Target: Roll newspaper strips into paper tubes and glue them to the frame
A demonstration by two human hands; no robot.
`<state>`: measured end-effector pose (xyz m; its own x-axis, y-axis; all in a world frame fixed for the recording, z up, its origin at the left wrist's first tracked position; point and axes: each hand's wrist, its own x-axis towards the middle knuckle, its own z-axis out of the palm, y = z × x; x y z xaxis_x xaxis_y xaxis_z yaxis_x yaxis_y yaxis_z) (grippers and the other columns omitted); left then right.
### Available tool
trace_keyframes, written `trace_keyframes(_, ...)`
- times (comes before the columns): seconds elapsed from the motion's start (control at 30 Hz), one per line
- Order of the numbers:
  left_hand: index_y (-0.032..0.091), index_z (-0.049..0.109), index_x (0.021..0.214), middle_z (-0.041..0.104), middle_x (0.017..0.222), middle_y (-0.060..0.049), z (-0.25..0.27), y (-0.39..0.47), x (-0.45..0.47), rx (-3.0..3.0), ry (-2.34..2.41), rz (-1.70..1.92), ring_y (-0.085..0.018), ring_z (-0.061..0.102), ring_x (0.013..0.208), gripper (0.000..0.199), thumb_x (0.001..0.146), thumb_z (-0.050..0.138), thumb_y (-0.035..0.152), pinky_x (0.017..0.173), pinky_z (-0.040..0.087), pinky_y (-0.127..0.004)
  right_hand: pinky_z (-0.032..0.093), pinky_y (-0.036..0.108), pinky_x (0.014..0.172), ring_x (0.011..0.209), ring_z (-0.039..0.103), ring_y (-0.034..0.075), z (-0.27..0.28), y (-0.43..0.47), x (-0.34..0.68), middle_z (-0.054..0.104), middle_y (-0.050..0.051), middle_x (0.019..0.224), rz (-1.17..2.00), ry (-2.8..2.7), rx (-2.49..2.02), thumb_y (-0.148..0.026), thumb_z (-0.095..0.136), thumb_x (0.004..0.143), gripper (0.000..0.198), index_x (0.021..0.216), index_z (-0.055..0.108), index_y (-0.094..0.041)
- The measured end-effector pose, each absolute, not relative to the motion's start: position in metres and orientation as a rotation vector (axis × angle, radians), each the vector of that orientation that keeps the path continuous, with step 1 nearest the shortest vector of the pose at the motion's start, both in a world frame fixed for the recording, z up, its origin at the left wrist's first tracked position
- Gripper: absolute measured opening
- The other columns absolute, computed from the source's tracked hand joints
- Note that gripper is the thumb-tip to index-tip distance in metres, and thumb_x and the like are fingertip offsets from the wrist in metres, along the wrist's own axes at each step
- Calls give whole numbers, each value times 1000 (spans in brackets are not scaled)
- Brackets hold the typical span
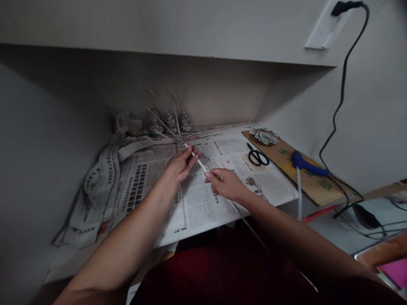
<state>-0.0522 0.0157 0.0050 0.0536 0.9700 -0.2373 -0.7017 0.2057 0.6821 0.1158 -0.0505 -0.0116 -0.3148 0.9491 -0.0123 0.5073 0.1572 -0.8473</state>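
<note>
My left hand [182, 165] is closed around a thin white rolled-paper tube [201, 163], close to a star of several paper tubes joined at a small woven centre [179, 138]. The tubes of the star fan out towards the back wall. Lower down and to the right, my right hand [224, 182] grips the same tube between thumb and curled fingers. A long thin tail of paper tube [249, 226] runs from under my right hand past the table's front edge. Both palms are turned away, so the exact grip is partly hidden.
Newspaper [203, 203] covers the tabletop, with newspaper strips [104, 169] heaped at left. Several woven cones [171, 123] stand behind. At right are black-handled scissors [258, 156], cardboard [286, 169], a paper flower [265, 137] and a blue glue gun [310, 165] with a cord [337, 106].
</note>
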Motion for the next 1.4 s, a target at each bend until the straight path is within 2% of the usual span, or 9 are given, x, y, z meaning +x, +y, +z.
trace_keyframes(0.4, 10, 64, 72, 65, 65, -3, 4, 16, -53, 429, 762, 1311, -11, 68, 60, 17, 87, 57, 12, 54, 55, -13, 43, 21, 43, 42, 53, 10, -10, -42, 107, 53, -1, 50, 1300, -1692, -1345, -37, 45, 94, 30, 74, 57, -18)
trace_keyframes(0.57, 10, 64, 74, 66, 67, -3, 2, 15, -54, 464, 734, 1293, -11, 68, 61, 19, 90, 53, 13, 55, 56, -13, 40, 21, 40, 42, 55, 12, -7, -40, 103, 53, -2, 50, 1584, -1595, -1200, -35, 37, 97, 29, 81, 55, -18)
trace_keyframes(0.73, 11, 64, 79, 67, 68, -3, 4, 13, -53, 493, 763, 1230, -11, 69, 65, 16, 90, 53, 12, 50, 53, -10, 33, 20, 38, 37, 46, 9, -6, -33, 94, 44, -5, 46, 1439, -1560, -1234, -37, 41, 96, 29, 76, 52, -19)
trace_keyframes(0.93, 13, 64, 77, 68, 70, -3, 5, 13, -53, 469, 748, 1228, -10, 69, 67, 17, 90, 53, 14, 51, 52, -9, 31, 21, 41, 38, 38, 10, -4, -34, 99, 28, -9, 47, 2083, -1156, -817, -44, 35, 97, 31, 79, 45, -21)
trace_keyframes(1.0, 14, 65, 77, 67, 69, -3, 5, 12, -52, 469, 761, 1227, -10, 69, 67, 17, 90, 53, 14, 51, 52, -9, 31, 22, 41, 39, 42, 10, -4, -33, 99, 34, -8, 48, 2001, -1228, -894, -49, 37, 95, 33, 82, 48, -20)
trace_keyframes(1.1, 13, 65, 78, 67, 68, -3, 5, 11, -52, 476, 771, 1230, -11, 69, 66, 16, 89, 54, 14, 50, 52, -10, 31, 21, 41, 41, 45, 10, -5, -29, 95, 43, -6, 49, 1603, -1475, -1109, -48, 50, 90, 30, 80, 51, -20)
trace_keyframes(1.17, 13, 65, 78, 67, 68, -3, 6, 11, -52, 472, 761, 1234, -11, 69, 65, 14, 88, 56, 13, 50, 53, -10, 29, 20, 41, 39, 42, 8, -4, -27, 93, 42, -7, 48, 1515, -1512, -1138, -45, 53, 90, 29, 76, 49, -20)
trace_keyframes(1.33, 11, 65, 78, 67, 67, -3, 6, 11, -51, 455, 729, 1227, -10, 69, 65, 12, 87, 58, 15, 52, 53, -10, 27, 21, 40, 36, 31, 10, 1, -28, 95, 23, -10, 46, 2068, -1202, -826, -47, 36, 96, 33, 74, 37, -22)
trace_keyframes(1.4, 11, 65, 78, 67, 67, -3, 5, 11, -50, 473, 743, 1236, -10, 69, 64, 13, 88, 57, 15, 53, 53, -10, 27, 21, 40, 37, 34, 11, -1, -27, 95, 25, -9, 46, 2062, -1225, -839, -49, 36, 95, 33, 75, 38, -23)
